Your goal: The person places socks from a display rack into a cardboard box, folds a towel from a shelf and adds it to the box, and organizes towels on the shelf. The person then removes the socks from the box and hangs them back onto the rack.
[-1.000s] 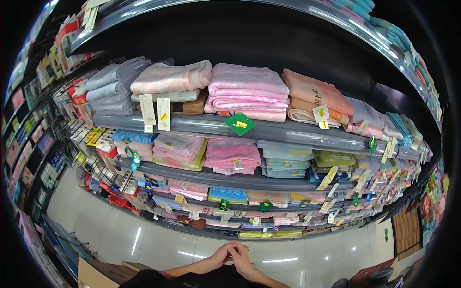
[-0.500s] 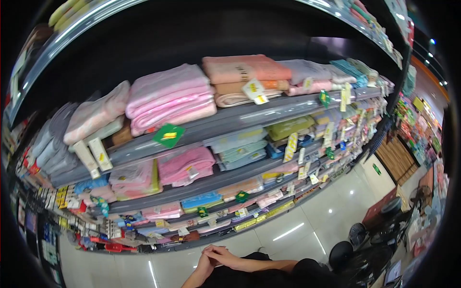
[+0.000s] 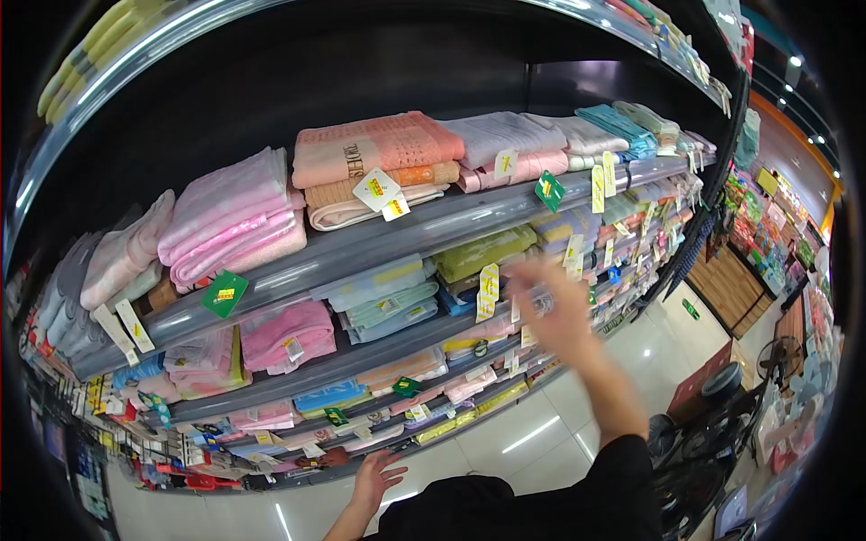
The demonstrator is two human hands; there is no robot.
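Observation:
My right hand (image 3: 552, 307) is raised in front of the middle shelf, beside a folded olive-green towel (image 3: 487, 253) and a white and yellow price tag (image 3: 488, 293). Motion smears its fingers, and I cannot tell whether it touches anything. Low down, my left hand (image 3: 373, 482) hangs over the floor with its fingers spread, holding nothing. Above on the upper shelf lie a coral towel (image 3: 379, 149) with dark lettering on a stack, and pink towels (image 3: 225, 212) to its left. A lavender towel (image 3: 501, 137) lies to the right.
A long grey shelf edge (image 3: 352, 236) curves across the view, with a green tag (image 3: 224, 294) hanging from it. Lower shelves hold more folded towels, such as a bright pink one (image 3: 289, 335). Black fans (image 3: 713, 442) stand at the right on the tiled floor (image 3: 514, 455).
My hands were clasped together low in front of me and have come apart. The right one has risen to the shelf; the left stays low. The view has shifted to the right.

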